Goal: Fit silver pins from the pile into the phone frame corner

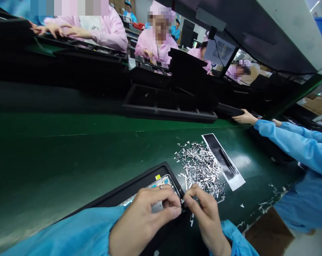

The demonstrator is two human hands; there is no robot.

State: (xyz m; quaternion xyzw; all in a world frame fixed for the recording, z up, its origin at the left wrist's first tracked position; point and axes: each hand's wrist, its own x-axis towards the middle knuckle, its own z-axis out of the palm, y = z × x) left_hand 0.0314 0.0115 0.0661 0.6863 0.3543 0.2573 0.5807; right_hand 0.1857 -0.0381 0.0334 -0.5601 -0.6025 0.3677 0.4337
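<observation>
The one phone-like frame [163, 182] sits in a black tray [146, 176] on the green desk [70, 160], in front of me. Its long axis slants from lower left up to the right, as the tray's does, and its right-hand short end points at my fingertips. One yellow tab [157, 177] sticks out at its far edge.

My left hand [147, 217] lies across the frame, thumb and forefinger bent toward each other by that right end; my right hand [205, 213] has thumb and finger close together just beside the tray's corner. A tiny white bit shows between the two hands, but I cannot tell which of them, if either, grips it.

Beyond my right hand is one pile of small strips [200, 169], too many and tangled to count. One white-edged sheet [235, 182] lies along its right side, with at least two thin dark sticks on it.

My left hand and sleeve cover most of the frame, so its near edge and left end are hidden. The tray's lower part is lost in shadow.
</observation>
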